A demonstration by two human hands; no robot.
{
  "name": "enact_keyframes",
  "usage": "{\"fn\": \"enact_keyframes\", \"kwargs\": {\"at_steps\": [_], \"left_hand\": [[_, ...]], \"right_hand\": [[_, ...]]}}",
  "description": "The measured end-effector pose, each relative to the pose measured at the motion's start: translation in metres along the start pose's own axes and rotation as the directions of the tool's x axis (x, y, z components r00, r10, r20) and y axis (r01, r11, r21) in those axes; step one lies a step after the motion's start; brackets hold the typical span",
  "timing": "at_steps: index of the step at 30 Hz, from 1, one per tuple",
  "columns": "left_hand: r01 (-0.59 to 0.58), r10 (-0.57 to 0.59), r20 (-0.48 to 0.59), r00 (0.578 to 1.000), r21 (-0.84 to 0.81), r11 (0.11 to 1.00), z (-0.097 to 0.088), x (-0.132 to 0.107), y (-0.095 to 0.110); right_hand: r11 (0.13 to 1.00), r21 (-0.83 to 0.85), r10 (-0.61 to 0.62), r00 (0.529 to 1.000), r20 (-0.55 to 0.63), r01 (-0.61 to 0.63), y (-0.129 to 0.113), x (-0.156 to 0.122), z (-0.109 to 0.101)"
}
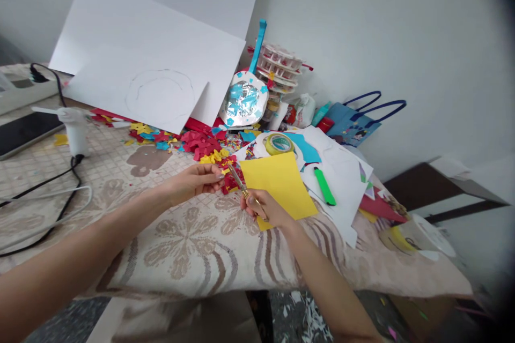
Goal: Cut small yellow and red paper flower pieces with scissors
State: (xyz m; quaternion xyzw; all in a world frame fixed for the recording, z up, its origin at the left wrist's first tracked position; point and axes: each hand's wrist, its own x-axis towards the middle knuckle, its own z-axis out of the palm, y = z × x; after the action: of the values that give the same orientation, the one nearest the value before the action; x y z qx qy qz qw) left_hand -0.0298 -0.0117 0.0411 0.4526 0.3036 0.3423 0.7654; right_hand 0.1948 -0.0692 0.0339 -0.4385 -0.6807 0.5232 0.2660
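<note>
Head view: the left hand [200, 180] pinches a red paper scrap [230, 184] between its fingertips. Just beside it, the right hand [266, 209] is closed around the handles of scissors [240, 184], blades at the scrap. A yellow sheet [284, 182] lies under the right hand, with a green marker [324, 186] further right.

Table [193, 246] under a patterned cloth. On it, left to right: glue gun [74, 128] with cables [48, 187]; leaning white board [148, 53]; heap of coloured scraps [201, 144]; yellow sheet [281, 182]; tape roll [278, 143] and green marker [324, 186] on white papers [341, 171]; blue bag [354, 123].
</note>
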Motion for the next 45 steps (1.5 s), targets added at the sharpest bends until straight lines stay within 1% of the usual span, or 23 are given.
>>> {"fn": "enact_keyframes", "kwargs": {"at_steps": [2,4,6,7,11,17,20,23,29,35,45], "left_hand": [[-0.050,0.049,-0.069,0.996,-0.025,0.998,-0.004,0.002,0.003],[-0.107,0.102,-0.158,0.982,-0.025,0.994,-0.009,0.004,0.005],[-0.112,0.109,-0.201,0.973,-0.003,0.994,-0.015,0.006,0.006],[-0.097,0.097,-0.197,0.976,0.007,0.995,-0.017,0.007,0.005],[-0.047,0.051,-0.126,0.991,0.030,0.998,-0.022,0.008,-0.001],[-0.027,0.029,-0.098,0.995,0.018,0.999,-0.017,0.005,0.000],[-0.019,0.019,-0.088,0.996,0.000,1.000,-0.015,0.004,0.002],[0.012,-0.013,-0.099,0.995,-0.007,1.000,-0.013,0.003,0.001],[0.037,-0.038,-0.131,0.991,-0.009,0.999,-0.012,0.004,0.000],[0.024,-0.024,-0.117,0.993,0.002,1.000,-0.015,0.007,-0.002],[0.039,-0.038,-0.079,0.996,0.015,0.999,-0.016,0.006,-0.003]], "right_hand": [[1.000,0.020,0.007,1.000,-0.006,-0.007,0.002,0.000,-0.001],[0.999,0.039,0.013,1.000,-0.016,-0.012,0.005,0.000,-0.003],[0.999,0.044,0.015,1.000,-0.017,-0.015,0.008,0.000,-0.004],[0.999,0.041,0.013,1.000,-0.010,-0.013,0.008,0.000,-0.005],[1.000,-0.011,0.005,0.998,0.055,-0.004,0.006,-0.001,-0.006],[0.999,-0.028,0.049,0.990,0.133,-0.046,0.002,-0.002,-0.007],[0.997,-0.035,0.067,0.987,0.147,-0.062,-0.002,-0.003,-0.007],[0.996,-0.023,0.094,0.983,0.158,-0.091,-0.006,-0.004,-0.006],[0.990,-0.015,0.139,0.975,0.171,-0.138,-0.006,-0.006,-0.004],[0.980,-0.074,0.195,0.972,0.131,-0.186,-0.006,-0.005,-0.002],[0.970,-0.200,0.158,0.983,0.094,-0.137,-0.002,-0.003,-0.001]]}}
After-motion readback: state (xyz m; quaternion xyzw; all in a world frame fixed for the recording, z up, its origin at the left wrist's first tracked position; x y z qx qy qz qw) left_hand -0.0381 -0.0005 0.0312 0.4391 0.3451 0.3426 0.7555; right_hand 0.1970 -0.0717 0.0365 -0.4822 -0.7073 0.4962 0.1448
